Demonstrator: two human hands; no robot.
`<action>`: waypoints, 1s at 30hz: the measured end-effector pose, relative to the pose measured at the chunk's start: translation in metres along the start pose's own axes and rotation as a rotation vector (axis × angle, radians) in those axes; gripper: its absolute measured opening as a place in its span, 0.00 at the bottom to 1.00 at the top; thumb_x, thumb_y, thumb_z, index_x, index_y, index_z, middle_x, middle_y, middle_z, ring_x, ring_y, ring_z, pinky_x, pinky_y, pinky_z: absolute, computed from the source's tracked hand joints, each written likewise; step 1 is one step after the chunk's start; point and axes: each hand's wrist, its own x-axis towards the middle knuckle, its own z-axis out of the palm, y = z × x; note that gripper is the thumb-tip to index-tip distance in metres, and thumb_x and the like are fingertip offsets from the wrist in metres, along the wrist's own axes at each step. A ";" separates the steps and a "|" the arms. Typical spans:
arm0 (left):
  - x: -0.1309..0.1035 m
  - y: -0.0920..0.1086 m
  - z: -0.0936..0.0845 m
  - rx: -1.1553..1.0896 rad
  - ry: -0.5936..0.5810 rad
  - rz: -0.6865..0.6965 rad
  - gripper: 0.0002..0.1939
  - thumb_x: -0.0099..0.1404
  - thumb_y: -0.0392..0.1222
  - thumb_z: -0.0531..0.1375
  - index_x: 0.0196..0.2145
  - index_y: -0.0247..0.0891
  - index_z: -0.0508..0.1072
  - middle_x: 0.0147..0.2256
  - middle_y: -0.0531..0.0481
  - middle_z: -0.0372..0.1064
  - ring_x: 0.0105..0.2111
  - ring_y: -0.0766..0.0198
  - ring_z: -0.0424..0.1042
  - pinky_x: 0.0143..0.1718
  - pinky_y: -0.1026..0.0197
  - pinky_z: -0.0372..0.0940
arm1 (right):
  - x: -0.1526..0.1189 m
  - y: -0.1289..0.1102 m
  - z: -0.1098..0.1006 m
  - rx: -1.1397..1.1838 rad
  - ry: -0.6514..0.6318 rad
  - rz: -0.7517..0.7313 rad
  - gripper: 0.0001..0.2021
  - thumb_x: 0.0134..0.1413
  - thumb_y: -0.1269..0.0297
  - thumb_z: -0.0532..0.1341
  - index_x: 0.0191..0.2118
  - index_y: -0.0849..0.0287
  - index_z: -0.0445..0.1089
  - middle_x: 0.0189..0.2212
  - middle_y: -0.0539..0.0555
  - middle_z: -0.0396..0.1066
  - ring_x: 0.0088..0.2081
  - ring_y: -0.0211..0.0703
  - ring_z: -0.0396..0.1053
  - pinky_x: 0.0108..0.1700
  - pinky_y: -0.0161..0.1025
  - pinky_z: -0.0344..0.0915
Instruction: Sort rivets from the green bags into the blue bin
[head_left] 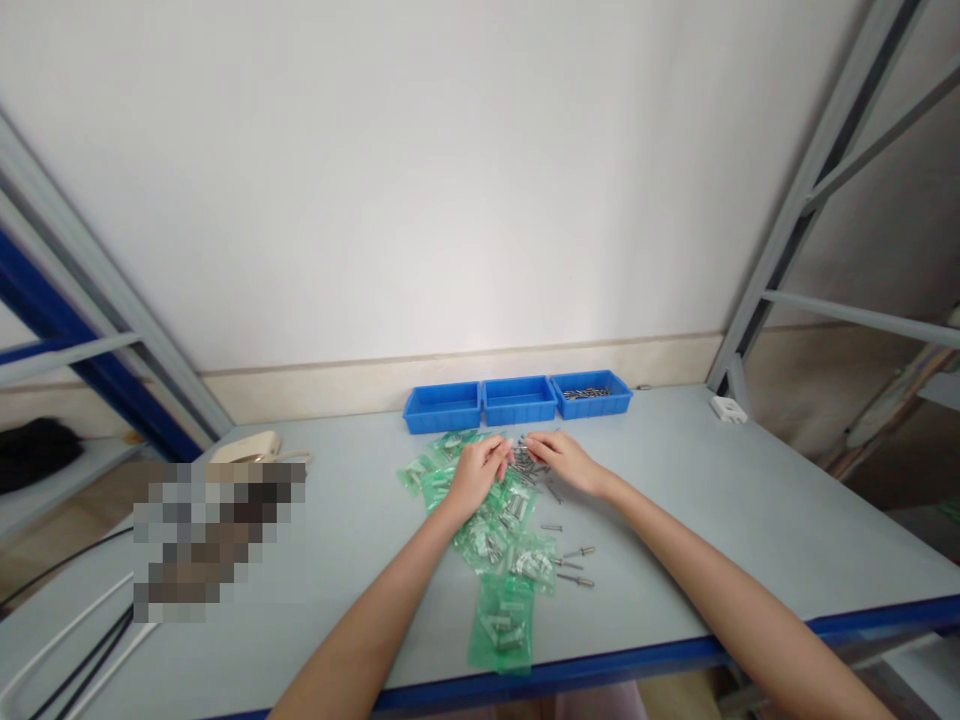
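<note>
My left hand [481, 473] is closed over the green plastic bags, its fingertips pinched on something too small to make out. Close to it on the right, my right hand [561, 460] has its fingers pressed together at a small pile of metal rivets [527, 464]; what it grips is too small to tell. Several green bags [501, 620] with small parts inside spread from under my left hand toward the front edge. A few loose rivets [576, 580] lie right of the bags.
Three blue bins stand against the wall: the left bin [442, 420], the middle bin [519, 412] and the right bin [592, 407], which holds metal pieces. A white box [244, 450] and cables are at the left, a small white object [728, 410] at the right.
</note>
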 end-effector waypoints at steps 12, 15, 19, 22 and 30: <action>0.000 -0.001 0.001 -0.054 0.035 0.006 0.17 0.63 0.53 0.50 0.28 0.36 0.65 0.15 0.58 0.58 0.15 0.71 0.57 0.21 0.67 0.54 | 0.003 0.008 0.004 0.274 0.035 0.044 0.18 0.52 0.48 0.56 0.33 0.62 0.65 0.20 0.46 0.60 0.22 0.34 0.55 0.25 0.31 0.52; 0.000 0.001 0.000 -0.032 0.014 0.005 0.21 0.64 0.54 0.50 0.20 0.36 0.62 0.14 0.57 0.57 0.15 0.71 0.57 0.21 0.67 0.54 | 0.002 0.008 0.003 0.266 0.001 0.040 0.21 0.54 0.47 0.52 0.25 0.62 0.63 0.17 0.45 0.53 0.21 0.32 0.51 0.24 0.32 0.49; -0.001 0.003 0.001 -0.049 -0.015 -0.007 0.23 0.64 0.54 0.49 0.18 0.36 0.61 0.12 0.57 0.56 0.14 0.71 0.57 0.19 0.67 0.54 | 0.002 0.006 0.003 0.280 -0.001 0.039 0.23 0.56 0.47 0.51 0.22 0.62 0.60 0.16 0.44 0.52 0.20 0.32 0.50 0.24 0.32 0.48; 0.000 0.000 0.002 -0.130 -0.031 -0.023 0.19 0.63 0.54 0.50 0.25 0.36 0.64 0.15 0.57 0.62 0.13 0.71 0.57 0.16 0.68 0.53 | 0.003 0.009 0.005 0.345 -0.002 0.067 0.20 0.53 0.47 0.54 0.29 0.62 0.64 0.17 0.45 0.57 0.19 0.32 0.53 0.23 0.32 0.51; 0.000 -0.002 0.002 -0.122 -0.064 -0.014 0.23 0.63 0.55 0.49 0.20 0.36 0.62 0.15 0.55 0.62 0.13 0.71 0.59 0.17 0.68 0.54 | 0.003 0.009 0.000 0.311 -0.038 0.041 0.22 0.54 0.46 0.53 0.24 0.63 0.64 0.15 0.46 0.57 0.19 0.32 0.54 0.24 0.32 0.53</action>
